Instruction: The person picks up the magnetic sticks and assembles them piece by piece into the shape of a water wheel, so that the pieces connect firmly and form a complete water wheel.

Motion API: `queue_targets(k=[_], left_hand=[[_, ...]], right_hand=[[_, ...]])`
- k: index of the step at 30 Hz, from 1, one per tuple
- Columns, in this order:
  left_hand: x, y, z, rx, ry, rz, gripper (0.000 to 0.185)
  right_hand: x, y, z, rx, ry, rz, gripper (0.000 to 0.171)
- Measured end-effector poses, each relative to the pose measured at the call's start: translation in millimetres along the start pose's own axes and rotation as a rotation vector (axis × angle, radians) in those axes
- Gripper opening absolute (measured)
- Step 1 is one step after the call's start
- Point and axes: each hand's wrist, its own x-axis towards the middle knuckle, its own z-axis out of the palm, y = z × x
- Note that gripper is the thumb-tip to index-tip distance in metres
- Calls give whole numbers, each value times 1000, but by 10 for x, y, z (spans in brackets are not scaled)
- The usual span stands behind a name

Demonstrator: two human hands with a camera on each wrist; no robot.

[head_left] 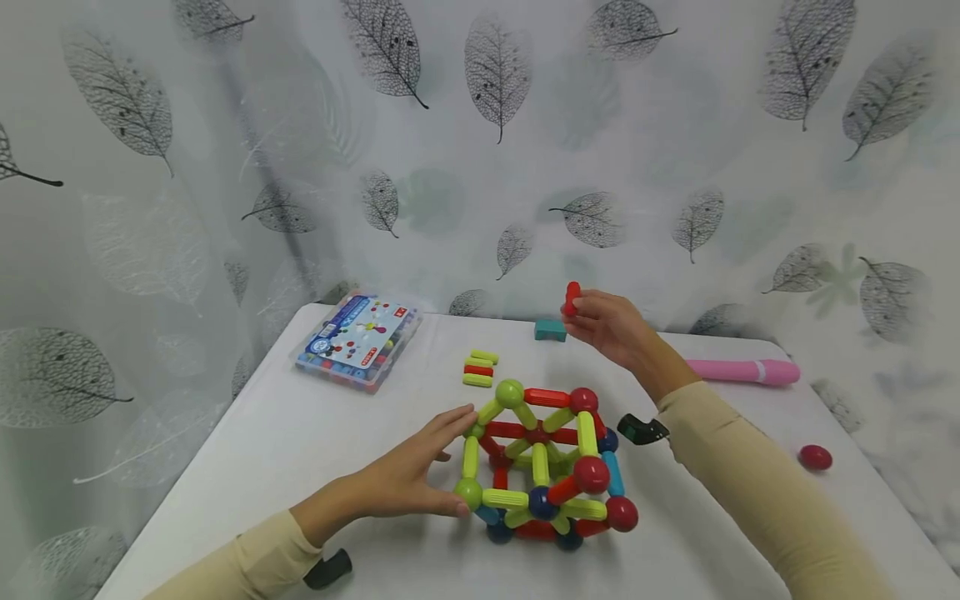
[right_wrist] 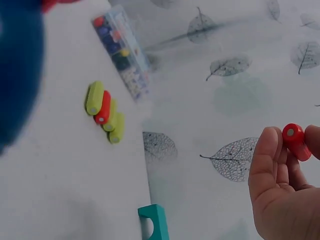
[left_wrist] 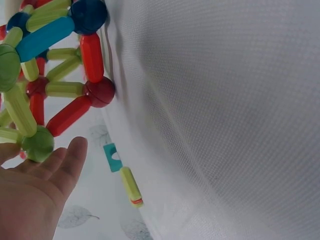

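A frame of magnetic sticks and balls (head_left: 540,454) in yellow-green, red and blue stands on the table. My left hand (head_left: 408,467) rests against its left side, fingers mostly straight, with the thumb at a lower green ball (head_left: 468,493) and the fingertips by an upper one. The left wrist view shows the fingers beside a green ball (left_wrist: 38,144). Raised over the back of the table, my right hand (head_left: 609,327) pinches a short red magnetic stick (head_left: 572,298) between thumb and fingers. One end of that red stick (right_wrist: 296,141) faces the right wrist camera.
Behind the frame lie several loose sticks (head_left: 478,380), yellow-green and red. A clear plastic case (head_left: 360,340) sits at the back left. Toward the back stands a teal block (head_left: 551,331). On the right are a pink rod-like object (head_left: 742,372) and a red ball (head_left: 815,457).
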Motion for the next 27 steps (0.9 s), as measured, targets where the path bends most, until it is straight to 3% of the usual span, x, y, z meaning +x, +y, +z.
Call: queue_targets(k=[4,9,12,18,27], left_hand=[[-6,3,7,-2,5,-4,102],[-1,-4,19,1,3,-6,102],[-1,-7,24,5,11,-6,102],[-3,-6,35,9,13,-15,102],[25,22,30,18,17,-10,102]], right_hand=[[-297,-5,-56,-12,-49,-28,17],[-748,-2,-116,-109,-82,-86,15],[-1016,-3,-138,-238,-77,-141,17],[-1457,85,-176,-659,-79,-245,27],[-1856,262,-126,-771,-187,-250,29]])
